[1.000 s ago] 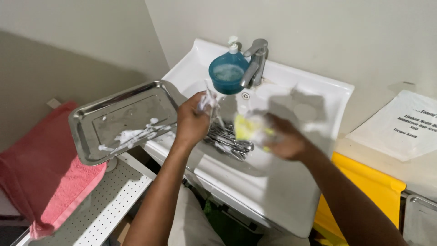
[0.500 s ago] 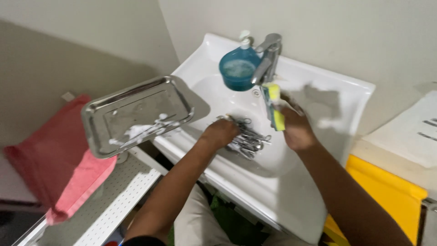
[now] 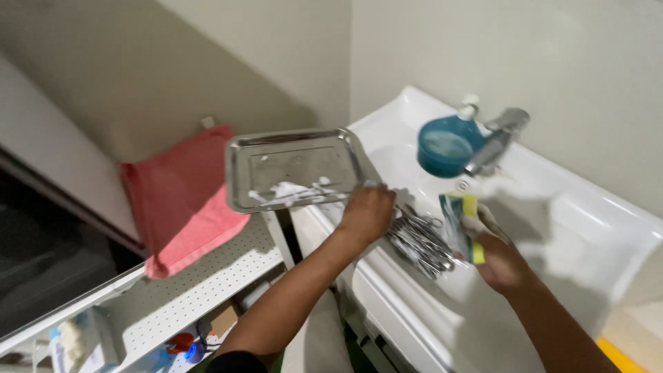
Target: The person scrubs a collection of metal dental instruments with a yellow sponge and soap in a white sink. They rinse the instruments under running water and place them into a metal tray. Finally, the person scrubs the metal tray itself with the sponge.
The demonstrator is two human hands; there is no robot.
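Washing of metal instruments at a white sink point(image 3: 552, 228). A heap of steel instruments point(image 3: 420, 243) (scissor- or forceps-type, ring handles just discernible, exact kind blurred) is seen in the basin near its front left wall. The left hand point(image 3: 367, 213) is placed at the left end of that heap, right beside the edge of a stainless tray point(image 3: 293, 168) that is perched at the sink's left rim; soapy foam and what may be one or two slim instruments are seen on the tray's floor. The fingers are curled downward and closed, but whether an instrument is actually pinched cannot be told, since the knuckles hide the fingertips.

The right hand point(image 3: 494, 252) is closed around a yellow-and-green sponge point(image 3: 461, 224), which is held upright over the right end of the heap, thumb side toward the camera.

Judgement on technique: one instrument at a time is best lifted by its handle end, points kept away from the palm, and the sponge is best drawn from handle to tip. The tray overhangs the sink edge (a nudge from the left wrist could tip it), so pieces should be laid down, not dropped.

Pose: the left forearm is extended up from below, wrist bent slightly down; the right forearm is brought in from lower right, wrist nearly straight. A teal bowl point(image 3: 443, 146) sits beneath the tap point(image 3: 496, 138); a pink towel point(image 3: 185, 197) lies on a perforated shelf point(image 3: 207, 290).
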